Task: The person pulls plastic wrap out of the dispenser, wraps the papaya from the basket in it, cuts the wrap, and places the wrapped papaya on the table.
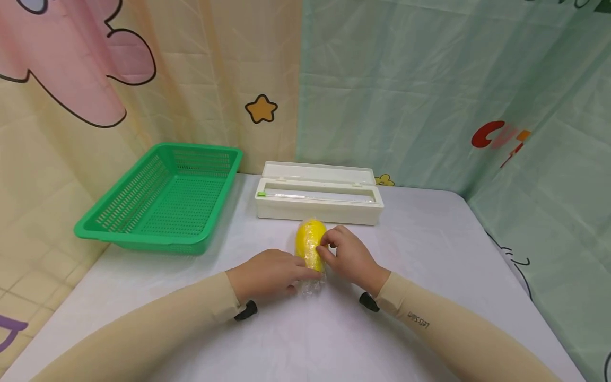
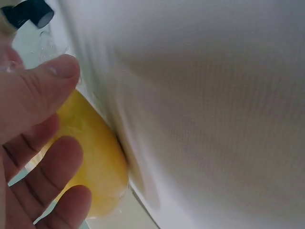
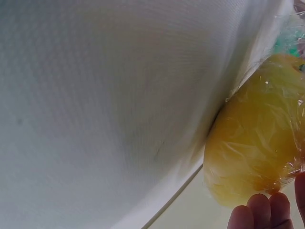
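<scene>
A yellow oblong fruit (image 1: 307, 241) lies on the white table, wrapped in clear, crinkled cling film (image 1: 312, 286) that gathers loosely at its near end. My left hand (image 1: 274, 273) reaches in from the left, its index finger laid across the near end over the film. In the left wrist view the thumb (image 2: 62, 69) is extended and the other fingers bend loosely beside the fruit (image 2: 97, 157). From the right, my right hand (image 1: 350, 257) pinches film at the fruit's side between thumb and index finger. Its other fingertips (image 3: 259, 207) show below the fruit (image 3: 257, 133).
Just behind the fruit stands a white cling film dispenser (image 1: 320, 207), lid raised, with a small green slider at its left. A green perforated basket (image 1: 143, 239) sits at the back left. Printed curtains (image 1: 406, 95) hang along the table's back and sides.
</scene>
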The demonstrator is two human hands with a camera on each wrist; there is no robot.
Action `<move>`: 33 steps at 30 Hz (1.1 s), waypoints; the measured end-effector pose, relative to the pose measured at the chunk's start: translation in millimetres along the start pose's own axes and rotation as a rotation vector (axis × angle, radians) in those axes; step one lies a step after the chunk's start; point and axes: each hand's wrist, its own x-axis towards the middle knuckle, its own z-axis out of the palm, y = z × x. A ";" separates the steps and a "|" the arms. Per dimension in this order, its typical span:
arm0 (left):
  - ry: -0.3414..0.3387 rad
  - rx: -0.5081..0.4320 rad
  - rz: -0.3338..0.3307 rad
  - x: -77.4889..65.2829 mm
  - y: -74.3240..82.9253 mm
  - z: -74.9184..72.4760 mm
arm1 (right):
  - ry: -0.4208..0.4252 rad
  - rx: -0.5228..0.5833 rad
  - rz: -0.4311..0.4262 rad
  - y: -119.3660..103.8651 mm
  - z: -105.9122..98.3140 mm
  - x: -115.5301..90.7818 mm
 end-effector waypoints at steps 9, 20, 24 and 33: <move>0.063 0.113 0.045 13.1 0.3 5.1 | 0.014 0.000 0.008 2.1 3.1 -0.6; 0.228 -0.232 -0.088 7.0 -10.6 15.4 | -0.010 -0.015 -0.110 8.1 1.3 -2.9; 0.219 -0.340 -0.145 6.6 -13.2 13.2 | -0.091 -0.024 -0.231 11.5 -4.0 -8.4; 0.214 -0.585 -0.245 14.5 -18.5 8.3 | -0.020 -0.137 -0.417 13.1 1.2 -12.3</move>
